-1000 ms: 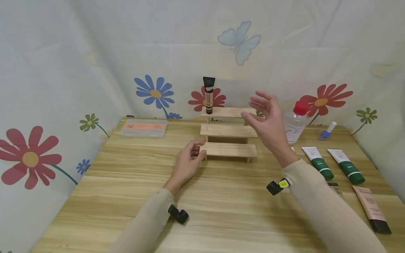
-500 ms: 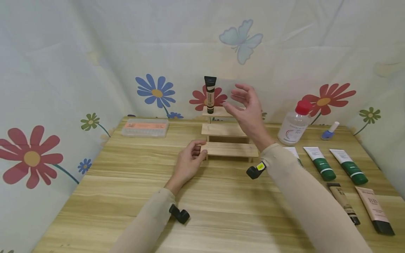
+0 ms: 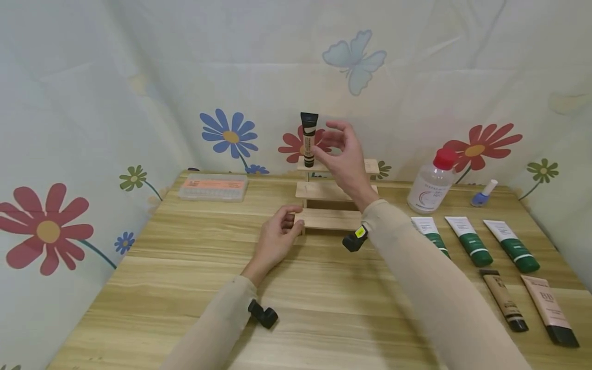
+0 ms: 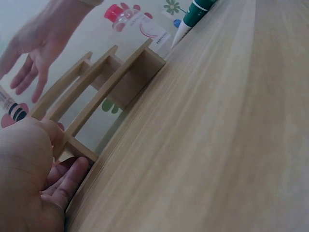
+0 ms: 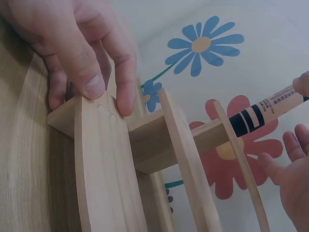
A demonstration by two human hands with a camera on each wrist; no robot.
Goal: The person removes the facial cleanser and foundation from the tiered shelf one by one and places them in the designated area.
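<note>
A small black-and-beige squeeze tube (image 3: 308, 132) stands cap-down at the left end of the top shelf of a three-tier wooden display stand (image 3: 326, 218). My left hand (image 3: 274, 234) grips the left end of the lowest shelf; in the right wrist view its thumb (image 5: 91, 82) lies along the shelf's edge. Beside the tube is my right hand (image 3: 346, 159), fingers spread and bent loosely. Its thumb tip overlaps the tube's lower half in the head view, while the other fingers stay apart from it. In the left wrist view the tube's banded cap (image 4: 17, 112) shows behind my left hand.
A clear plastic case (image 3: 214, 187) lies at the back left. On the right are a red-capped bottle (image 3: 430, 182), a blue nail polish (image 3: 483, 194), several green-and-white tubes (image 3: 469, 241), a beige tube (image 3: 504, 300) and a pink BB tube (image 3: 548, 311). A flowered cloth hangs behind.
My right hand has moved left across the top shelf, from the stand's right end up to the tube. My left hand stays on the lowest shelf, and the tube has not moved.
</note>
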